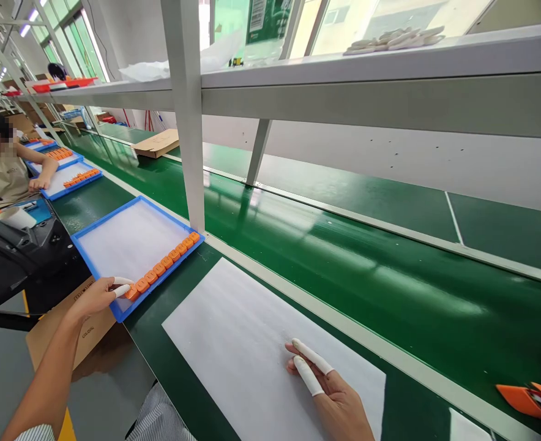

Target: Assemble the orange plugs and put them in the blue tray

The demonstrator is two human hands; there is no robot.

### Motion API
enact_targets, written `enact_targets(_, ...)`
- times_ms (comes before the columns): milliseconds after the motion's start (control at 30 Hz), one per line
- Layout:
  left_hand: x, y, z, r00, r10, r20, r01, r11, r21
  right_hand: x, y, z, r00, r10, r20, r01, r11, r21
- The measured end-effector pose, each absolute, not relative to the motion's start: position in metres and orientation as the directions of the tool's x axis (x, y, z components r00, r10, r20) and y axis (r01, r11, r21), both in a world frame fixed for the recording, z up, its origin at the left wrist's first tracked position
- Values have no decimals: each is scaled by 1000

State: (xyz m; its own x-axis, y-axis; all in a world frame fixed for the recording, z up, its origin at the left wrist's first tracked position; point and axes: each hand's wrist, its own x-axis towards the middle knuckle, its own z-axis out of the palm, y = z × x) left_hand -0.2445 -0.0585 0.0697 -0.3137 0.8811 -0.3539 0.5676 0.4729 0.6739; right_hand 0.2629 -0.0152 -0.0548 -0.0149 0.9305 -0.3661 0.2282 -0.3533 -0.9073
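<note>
My left hand point(97, 298) reaches over the near corner of a blue-rimmed tray point(97, 264). Its thumb and index finger, in white finger cots, close on the nearest small orange plastic piece point(131, 293). Several like pieces point(166, 262) form a row along the tray's right side, on a white lining. Over a large white sheet point(224, 312) on the green bench is my right hand point(328, 386), also with white cots on thumb and index finger. Those two fingertips are slightly apart, and I see nothing between them.
A green conveyor belt point(325, 269) runs beyond the pale edge strip. A shelf post point(185, 122) rises behind the tray. Orange-handled cutters point(527, 401) lie at far right. At left, a co-worker point(4, 162) sits by more trays point(71, 177); a cardboard box point(80, 331) stands below the bench.
</note>
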Motion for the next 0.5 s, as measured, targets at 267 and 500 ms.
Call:
enact_targets(267, -231, -62, 87, -365, 879, -306, 578, 471, 666, 261, -16, -56, 5, 943, -333, 254, -323, -912)
enact_targets(500, -156, -33, 104, -381, 924, 32, 565, 206, 799, 246, -19, -36, -51, 991, -123, 126, -116, -985)
